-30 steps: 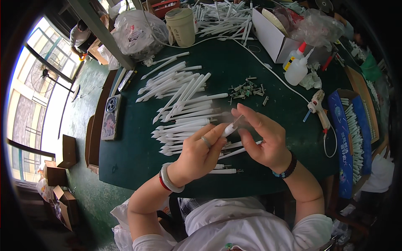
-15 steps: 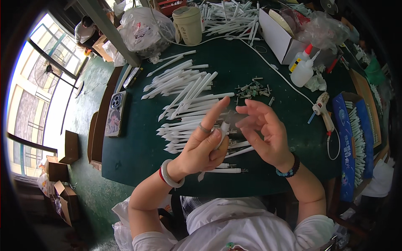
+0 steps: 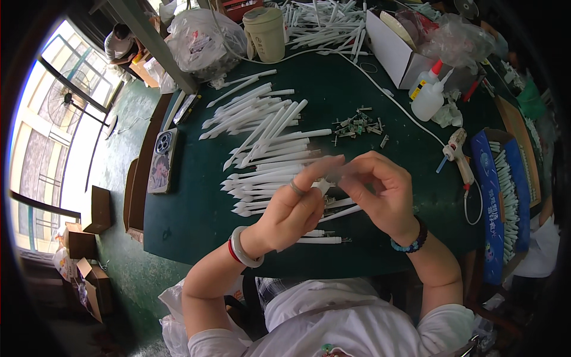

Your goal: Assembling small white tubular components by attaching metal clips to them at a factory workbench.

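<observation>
Over the middle of the table, my left hand [image 3: 294, 211] is closed around a white candle-like stick [image 3: 323, 185], most of it hidden by my fingers. My right hand [image 3: 383, 187] is pinched at the upper end of that stick; the fingertips are blurred, and what lies between them I cannot make out. Beneath and left of my hands lie rows of similar white sticks [image 3: 262, 140] with pointed, flame-shaped tips. Some have small metal parts showing at their right ends. Just beyond my hands is a small heap of green circuit pieces [image 3: 360, 124].
A glue gun [image 3: 457, 149] with its cable lies at right, beside a blue box [image 3: 491, 226] of white sticks. Glue bottles [image 3: 428, 101] and a white carton [image 3: 395, 53] stand behind. A phone [image 3: 162, 160] lies at left. A cream cup [image 3: 264, 35] stands near another stick pile [image 3: 327, 24].
My right hand's fingers have come together and moved in to the stick's end. My left index finger has bent down toward it.
</observation>
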